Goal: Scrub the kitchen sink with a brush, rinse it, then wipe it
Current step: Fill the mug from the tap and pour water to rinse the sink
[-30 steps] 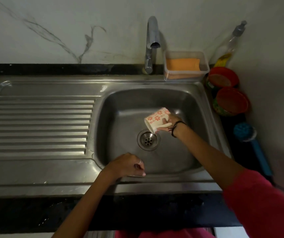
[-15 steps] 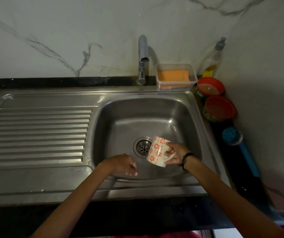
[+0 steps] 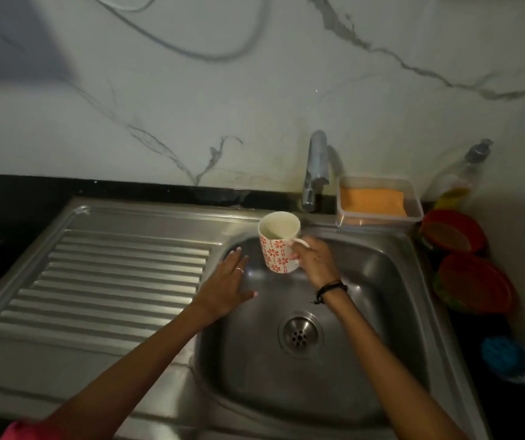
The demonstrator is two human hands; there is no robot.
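Note:
A steel sink (image 3: 391,328) with a round drain (image 3: 300,334) fills the middle, and a chrome tap (image 3: 315,168) stands behind it. My right hand (image 3: 313,258) grips the handle of a white mug with red flowers (image 3: 278,242), held upright above the basin's back left part. My left hand (image 3: 227,289) lies flat with spread fingers on the basin's left wall near the rim. A blue brush (image 3: 515,369) lies on the dark counter at the right, touched by neither hand.
A ribbed drainboard (image 3: 111,281) lies left of the basin. Behind the sink at the right stands a clear tub with an orange sponge (image 3: 372,201), a soap dispenser bottle (image 3: 458,182) and two red-lidded containers (image 3: 474,281). A marble wall rises behind.
My right hand has raised the mug from low over the drain to upright at the basin's back left. My left hand moved from the front rim to the left wall.

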